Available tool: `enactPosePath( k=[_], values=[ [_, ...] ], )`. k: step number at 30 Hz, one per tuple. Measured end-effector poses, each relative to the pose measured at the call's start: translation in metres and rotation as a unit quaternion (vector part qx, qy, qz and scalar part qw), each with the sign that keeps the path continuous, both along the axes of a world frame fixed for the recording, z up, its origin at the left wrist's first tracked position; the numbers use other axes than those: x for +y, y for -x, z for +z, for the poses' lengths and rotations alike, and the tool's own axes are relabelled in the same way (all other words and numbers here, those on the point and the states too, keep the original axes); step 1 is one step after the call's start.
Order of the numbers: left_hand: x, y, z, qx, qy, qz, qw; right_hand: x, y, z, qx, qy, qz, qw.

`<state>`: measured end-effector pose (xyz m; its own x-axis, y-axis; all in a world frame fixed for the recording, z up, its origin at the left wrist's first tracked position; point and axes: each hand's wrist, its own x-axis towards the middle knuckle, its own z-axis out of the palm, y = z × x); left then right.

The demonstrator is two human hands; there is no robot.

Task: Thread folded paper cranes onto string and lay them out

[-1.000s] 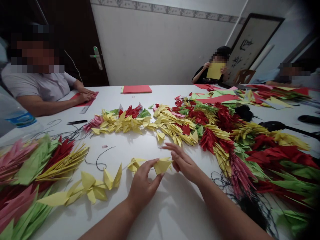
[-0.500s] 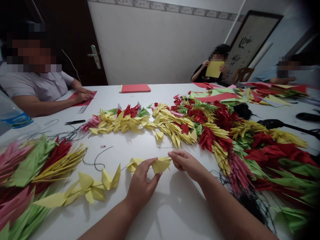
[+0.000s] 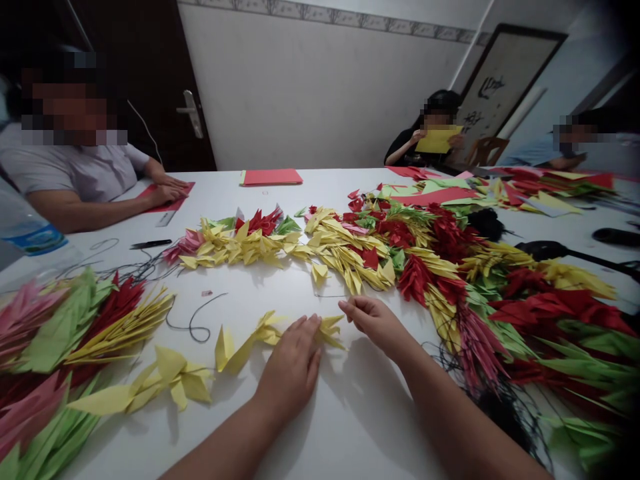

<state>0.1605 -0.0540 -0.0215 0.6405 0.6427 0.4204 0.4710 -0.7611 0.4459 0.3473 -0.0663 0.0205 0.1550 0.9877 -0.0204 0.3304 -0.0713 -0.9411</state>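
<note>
My left hand (image 3: 290,369) lies flat and open, pressing on a row of folded yellow paper birds (image 3: 235,347) on the white table (image 3: 360,420). My right hand (image 3: 375,327) pinches narrow just beside them, maybe holding thin thread; I can't tell.

The left hand (image 3: 290,368) has dropped from its pinch to lie flat on the string of yellow origami pieces (image 3: 249,341), whose near end has swung left, while (across the table) the seated person's (image 3: 434,137) yellow sheet (image 3: 439,139) has tipped sideways.
</note>
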Motion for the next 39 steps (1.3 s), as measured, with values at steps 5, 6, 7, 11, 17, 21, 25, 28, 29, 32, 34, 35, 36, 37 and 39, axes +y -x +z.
enactPosePath(
  k=[5, 6, 7, 11, 17, 21, 25, 28, 29, 32, 34, 35, 36, 37, 39],
  values=[
    [-0.002, 0.0, -0.004, 0.031, -0.025, -0.004, 0.999, 0.002, -0.004, -0.002, -0.157, -0.031, -0.016, 0.987],
    [-0.002, 0.0, -0.004, 0.032, -0.029, -0.004, 0.999, 0.001, -0.004, -0.002, -0.179, -0.035, -0.016, 0.983],
    [-0.002, 0.0, -0.004, 0.034, -0.032, -0.003, 0.999, 0.001, -0.003, -0.002, -0.196, -0.037, -0.016, 0.98],
    [-0.003, 0.0, -0.004, 0.042, -0.035, -0.001, 0.999, 0.0, -0.002, -0.001, -0.234, -0.047, -0.022, 0.971],
    [-0.004, 0.0, -0.002, 0.068, -0.029, -0.011, 0.997, -0.001, -0.002, -0.001, -0.256, -0.048, -0.028, 0.965],
    [-0.005, 0.0, 0.0, 0.083, -0.015, -0.011, 0.996, 0.0, -0.006, -0.002, -0.26, -0.046, -0.035, 0.964],
    [-0.005, 0.0, 0.0, 0.079, -0.003, -0.012, 0.997, 0.002, -0.01, -0.005, -0.263, -0.04, -0.042, 0.963],
    [-0.005, 0.001, -0.001, 0.079, -0.006, -0.02, 0.997, 0.004, -0.011, -0.007, -0.267, -0.036, -0.038, 0.962],
    [-0.005, 0.001, -0.001, 0.076, -0.009, -0.022, 0.997, 0.004, -0.011, -0.007, -0.27, -0.035, -0.036, 0.962],
    [-0.005, 0.001, -0.001, 0.07, -0.024, -0.02, 0.997, 0.004, -0.011, -0.007, -0.274, -0.038, -0.032, 0.961],
    [-0.005, 0.001, -0.001, 0.077, -0.032, -0.018, 0.996, 0.003, -0.012, -0.007, -0.275, -0.039, -0.033, 0.96],
    [-0.005, 0.001, 0.0, 0.083, -0.033, -0.019, 0.996, 0.003, -0.012, -0.007, -0.275, -0.038, -0.035, 0.96],
    [-0.005, 0.001, 0.0, 0.09, -0.033, -0.02, 0.995, 0.003, -0.012, -0.007, -0.276, -0.038, -0.038, 0.96],
    [-0.005, 0.001, 0.0, 0.095, -0.032, -0.022, 0.995, 0.003, -0.012, -0.007, -0.276, -0.037, -0.04, 0.96],
    [-0.005, 0.001, 0.0, 0.101, -0.029, -0.024, 0.994, 0.003, -0.011, -0.007, -0.276, -0.036, -0.038, 0.96]
  ],
)
